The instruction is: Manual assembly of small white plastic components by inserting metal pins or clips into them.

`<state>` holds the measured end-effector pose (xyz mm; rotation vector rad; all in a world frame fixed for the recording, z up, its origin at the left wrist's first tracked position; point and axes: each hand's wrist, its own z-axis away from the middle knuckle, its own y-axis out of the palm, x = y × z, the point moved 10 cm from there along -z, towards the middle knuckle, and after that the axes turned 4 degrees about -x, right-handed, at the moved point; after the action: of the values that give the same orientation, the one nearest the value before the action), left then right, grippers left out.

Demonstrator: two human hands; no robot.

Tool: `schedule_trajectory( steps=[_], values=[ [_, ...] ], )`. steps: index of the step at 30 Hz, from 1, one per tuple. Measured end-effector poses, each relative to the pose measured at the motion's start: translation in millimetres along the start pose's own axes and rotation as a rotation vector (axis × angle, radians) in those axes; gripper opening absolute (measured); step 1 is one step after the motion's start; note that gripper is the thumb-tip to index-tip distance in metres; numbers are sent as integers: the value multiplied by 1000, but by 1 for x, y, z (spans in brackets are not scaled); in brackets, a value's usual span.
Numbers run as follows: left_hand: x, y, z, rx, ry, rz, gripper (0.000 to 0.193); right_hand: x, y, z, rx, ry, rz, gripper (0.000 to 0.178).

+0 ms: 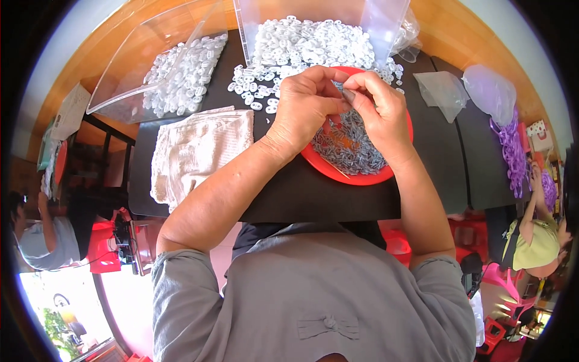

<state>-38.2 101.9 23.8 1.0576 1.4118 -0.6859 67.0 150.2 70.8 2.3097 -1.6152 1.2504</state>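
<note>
My left hand [304,105] and my right hand [384,111] meet over a red plate [365,180], fingertips close together. Both thumbs and forefingers are closed in a pinch. Whatever sits between them is too small and too hidden to name. Beneath them the plate holds many small, slender grey pieces [356,154], with a patch of the red bottom showing among them. A thin, pale stick [338,169] lies on the plate's near left side. Loose white oval pieces with two holes [256,92] are scattered on the dark table beyond my left hand.
Two clear plastic bins [114,99] with heaps of white pieces [310,42] stand at the back. A folded cream cloth [202,151] lies left. Clear plastic bags [443,93] and purple strands [512,154] are right. Other people [531,241] sit at both sides.
</note>
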Motion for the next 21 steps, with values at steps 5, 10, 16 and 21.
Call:
schedule_trajectory(
  steps=[5, 10, 16, 21],
  values=[
    [2, -1, -1, -13, 36, -18, 29, -13, 0, 2, -17, 59, -110, 6],
    [9, -6, 2, -81, -81, -14, 15, -17, -5, 5, -90, 177, -235, 5],
    [18, -5, 6, -105, -183, 95, 12, -29, -5, 11, -200, 209, -239, 5],
    [13, -2, 10, -141, -78, 179, 10, -33, 0, 14, -232, 316, -394, 5]
  ],
)
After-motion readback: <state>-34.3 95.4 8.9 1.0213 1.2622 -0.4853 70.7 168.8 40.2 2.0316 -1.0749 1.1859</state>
